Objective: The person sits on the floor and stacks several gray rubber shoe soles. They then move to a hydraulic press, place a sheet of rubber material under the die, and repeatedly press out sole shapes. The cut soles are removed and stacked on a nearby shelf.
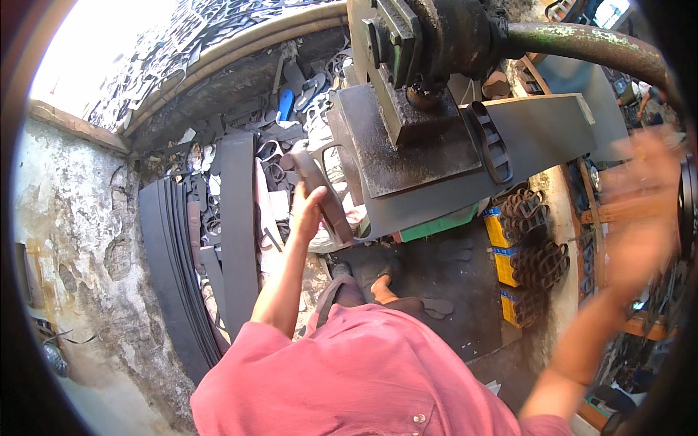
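Observation:
My left hand (308, 212) is closed round the edge of a curved dark-brown cutting die (323, 195), held upright left of the press. Beside it, the dark sheet (538, 134) has cut-out openings at its left end and lies under the press's square metal plate (407, 149). Another cutting die (491, 142), sole-shaped with crossbars, rests on the sheet against the plate's right side. My right hand (643, 203) is raised at the far right, away from the sheet. Motion smears its fingers, and I cannot make out anything in it.
The press's heavy head (451, 40) and curved pipe (589, 47) overhang the sheet. Long dark strips (236, 232) stand at the left among scraps, with a blue sole (285, 104) behind. Dark looped pieces (534, 254) are stacked by yellow boxes (502, 265) at the right.

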`<state>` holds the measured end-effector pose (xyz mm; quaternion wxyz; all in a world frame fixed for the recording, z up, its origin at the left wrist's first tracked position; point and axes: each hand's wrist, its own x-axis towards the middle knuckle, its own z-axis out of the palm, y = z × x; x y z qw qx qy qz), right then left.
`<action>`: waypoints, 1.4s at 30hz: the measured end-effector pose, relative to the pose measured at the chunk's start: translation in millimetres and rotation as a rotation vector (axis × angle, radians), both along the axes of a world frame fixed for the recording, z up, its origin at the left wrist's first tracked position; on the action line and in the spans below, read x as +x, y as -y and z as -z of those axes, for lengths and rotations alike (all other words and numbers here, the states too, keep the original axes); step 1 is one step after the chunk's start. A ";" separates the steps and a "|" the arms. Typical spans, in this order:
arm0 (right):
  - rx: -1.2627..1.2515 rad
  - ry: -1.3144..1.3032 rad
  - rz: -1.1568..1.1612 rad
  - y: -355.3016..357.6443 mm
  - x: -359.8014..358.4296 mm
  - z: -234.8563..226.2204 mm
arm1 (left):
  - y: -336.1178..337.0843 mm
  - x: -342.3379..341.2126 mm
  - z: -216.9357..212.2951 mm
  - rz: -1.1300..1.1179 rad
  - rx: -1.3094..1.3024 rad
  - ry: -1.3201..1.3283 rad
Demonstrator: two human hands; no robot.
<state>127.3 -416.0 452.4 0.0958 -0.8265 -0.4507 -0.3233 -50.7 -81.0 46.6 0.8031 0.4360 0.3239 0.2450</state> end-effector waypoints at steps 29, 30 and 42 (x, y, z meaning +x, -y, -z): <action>1.289 -1.844 0.995 132.7 -185.8 478.6 | 129.2 -57.0 -19.2 0.630 1.255 -0.177; 1.351 -1.758 1.104 140.1 -184.7 494.1 | 125.5 -55.0 -19.7 0.656 1.252 -0.172; 0.597 -0.926 0.383 -5.4 -77.0 363.5 | 162.8 68.0 -82.5 0.270 0.655 -0.198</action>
